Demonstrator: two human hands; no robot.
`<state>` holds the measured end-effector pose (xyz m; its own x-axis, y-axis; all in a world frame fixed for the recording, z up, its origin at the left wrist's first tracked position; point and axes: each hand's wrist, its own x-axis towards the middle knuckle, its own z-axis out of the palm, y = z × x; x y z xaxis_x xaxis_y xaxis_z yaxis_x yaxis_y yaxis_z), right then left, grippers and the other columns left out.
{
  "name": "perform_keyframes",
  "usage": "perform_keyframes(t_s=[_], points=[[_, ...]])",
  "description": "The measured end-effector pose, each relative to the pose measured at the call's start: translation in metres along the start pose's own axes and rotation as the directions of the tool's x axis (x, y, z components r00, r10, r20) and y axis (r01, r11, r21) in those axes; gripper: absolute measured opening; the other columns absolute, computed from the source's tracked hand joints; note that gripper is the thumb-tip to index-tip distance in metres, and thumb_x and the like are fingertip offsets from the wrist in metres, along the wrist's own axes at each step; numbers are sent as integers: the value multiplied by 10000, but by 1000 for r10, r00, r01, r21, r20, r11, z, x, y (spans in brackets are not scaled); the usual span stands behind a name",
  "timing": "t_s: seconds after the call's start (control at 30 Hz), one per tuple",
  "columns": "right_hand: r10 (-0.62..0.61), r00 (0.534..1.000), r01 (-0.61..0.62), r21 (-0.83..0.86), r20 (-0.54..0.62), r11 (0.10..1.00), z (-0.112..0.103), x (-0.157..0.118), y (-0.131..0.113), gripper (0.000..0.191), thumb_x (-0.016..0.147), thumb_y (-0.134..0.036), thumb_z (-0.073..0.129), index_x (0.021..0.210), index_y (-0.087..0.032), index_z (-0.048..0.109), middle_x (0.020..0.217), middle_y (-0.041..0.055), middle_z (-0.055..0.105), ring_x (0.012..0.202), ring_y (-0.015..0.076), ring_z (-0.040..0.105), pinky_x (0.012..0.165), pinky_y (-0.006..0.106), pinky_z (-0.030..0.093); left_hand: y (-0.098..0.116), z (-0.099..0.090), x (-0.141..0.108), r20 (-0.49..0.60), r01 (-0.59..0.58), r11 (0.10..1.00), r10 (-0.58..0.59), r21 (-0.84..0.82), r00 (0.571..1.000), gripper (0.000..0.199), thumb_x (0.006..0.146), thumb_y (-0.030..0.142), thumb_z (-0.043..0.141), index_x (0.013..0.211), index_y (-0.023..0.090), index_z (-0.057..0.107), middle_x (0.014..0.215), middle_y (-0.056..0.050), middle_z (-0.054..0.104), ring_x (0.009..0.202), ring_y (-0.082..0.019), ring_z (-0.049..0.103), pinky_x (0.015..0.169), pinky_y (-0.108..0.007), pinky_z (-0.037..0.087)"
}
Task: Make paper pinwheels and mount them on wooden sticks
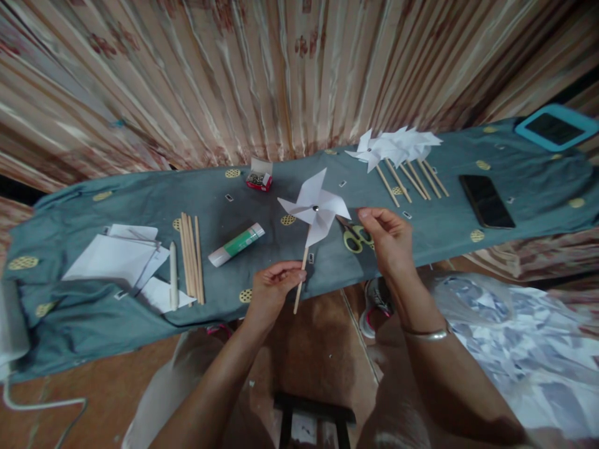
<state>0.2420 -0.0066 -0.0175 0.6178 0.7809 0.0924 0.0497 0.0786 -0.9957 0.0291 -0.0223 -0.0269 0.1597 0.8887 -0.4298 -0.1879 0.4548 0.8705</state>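
A white paper pinwheel [322, 209] with a shiny round pin at its centre stands over the near middle of the table. My left hand [276, 284] pinches its wooden stick [303, 265] between thumb and fingers. To the right of the blades is my right hand [386, 237], thumb and fingertips drawn together with nothing visible in them. A small gap separates those fingertips from the nearest blade tip. Scissors with yellow-green handles [353, 242] lie behind and beside the right hand, partly hidden by it.
Finished pinwheels [397, 146] lie in a row at the back. On the cloth-covered table [276, 249] are a glue stick [236, 245], an open red box of pins [259, 181], wooden sticks [191, 259], a white pen-like tool [173, 274], paper sheets [110, 259], and a phone [486, 201]. A paper-filled plastic bag [528, 337] sits right.
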Motion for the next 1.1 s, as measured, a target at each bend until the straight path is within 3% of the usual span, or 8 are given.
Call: perform_keyframes(t_s=[0.1,0.23,0.8,1.1], points=[[65,996,-66,25,58,997,2,-1,2,183,634,-383,791,710,-225,739,683,-14,693,632,121,566,623,257,437,0,1,0,22,5,1000,-5,12,1000,252,474,298,877,666,178,766,630,-16,726,583,-122,624,641,-244,522],[123,988,-131,99,89,986,6,-5,1,135,599,-340,804,654,-236,738,711,-16,716,620,106,574,643,254,444,0,1,0,24,6,1000,-6,-5,1000,242,465,286,875,653,184,764,614,-7,721,571,-112,617,627,-228,513],[159,965,-192,145,210,971,14,-19,-4,158,587,-353,815,606,-239,709,736,-4,709,758,151,617,767,297,471,0,1,1,-30,-38,999,38,22,999,258,497,307,868,700,179,772,642,-15,727,595,-127,630,655,-255,529],[207,934,-250,117,292,961,22,-29,-13,232,539,-401,829,554,-230,674,623,-24,622,627,126,514,645,275,425,-1,3,3,-43,-58,998,59,11,997,251,500,293,866,703,181,770,639,-11,723,599,-125,627,655,-252,526]])
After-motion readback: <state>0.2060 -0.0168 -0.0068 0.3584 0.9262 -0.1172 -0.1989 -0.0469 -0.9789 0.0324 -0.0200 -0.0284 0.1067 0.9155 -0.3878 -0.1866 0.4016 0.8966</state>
